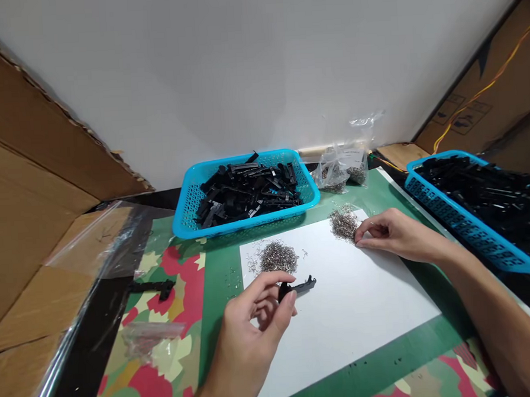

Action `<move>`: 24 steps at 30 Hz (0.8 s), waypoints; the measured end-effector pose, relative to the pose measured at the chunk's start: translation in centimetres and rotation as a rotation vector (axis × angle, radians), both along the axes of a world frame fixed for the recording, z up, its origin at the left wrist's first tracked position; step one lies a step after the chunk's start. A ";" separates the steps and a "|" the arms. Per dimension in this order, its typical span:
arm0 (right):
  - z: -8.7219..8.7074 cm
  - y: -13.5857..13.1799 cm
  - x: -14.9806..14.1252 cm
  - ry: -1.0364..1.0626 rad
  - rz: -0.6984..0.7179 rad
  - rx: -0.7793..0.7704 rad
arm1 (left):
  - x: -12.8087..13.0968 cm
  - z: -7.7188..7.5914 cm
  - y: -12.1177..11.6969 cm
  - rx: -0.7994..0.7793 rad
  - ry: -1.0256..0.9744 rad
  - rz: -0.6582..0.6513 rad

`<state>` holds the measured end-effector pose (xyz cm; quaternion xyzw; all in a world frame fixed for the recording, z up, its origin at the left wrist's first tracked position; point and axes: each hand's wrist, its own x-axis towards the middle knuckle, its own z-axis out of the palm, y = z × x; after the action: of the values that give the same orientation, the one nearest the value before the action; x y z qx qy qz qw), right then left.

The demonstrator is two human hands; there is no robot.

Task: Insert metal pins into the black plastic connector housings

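My left hand (258,329) pinches a small black plastic part (303,286) between thumb and fingers, held over a white sheet of paper (342,319). Just beyond it lies a pile of small metal springs or clips (277,257); they are too small to tell which. At the near edge of a second such pile (343,223), my right hand (385,233) has thumb and forefinger pressed together. Whatever sits between those fingertips is too small to make out.
Behind the sheet stands a blue basket (248,225) full of black parts; another blue basket (462,224) is at the right. Clear bags (341,168) of metal pieces lean near the wall. One black part (163,288) and a small plastic bag (152,340) lie left.
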<state>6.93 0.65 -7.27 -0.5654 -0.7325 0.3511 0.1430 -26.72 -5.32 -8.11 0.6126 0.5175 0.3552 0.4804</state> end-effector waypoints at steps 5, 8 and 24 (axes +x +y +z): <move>0.5 -0.3 -0.6 0.014 0.054 -0.020 | -0.1 -0.2 -0.3 0.008 0.025 -0.026; 0.7 -0.5 -0.3 0.054 0.067 -0.035 | -0.2 -0.1 -0.3 0.000 0.029 -0.034; 0.6 -1.3 -3.3 0.208 -0.037 0.064 | -0.4 0.3 -0.6 0.065 0.035 -0.114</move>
<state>3.59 -0.67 -6.67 -0.5346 -0.7140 0.3814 0.2428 -27.09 -5.94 -7.78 0.6625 0.4782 0.3331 0.4705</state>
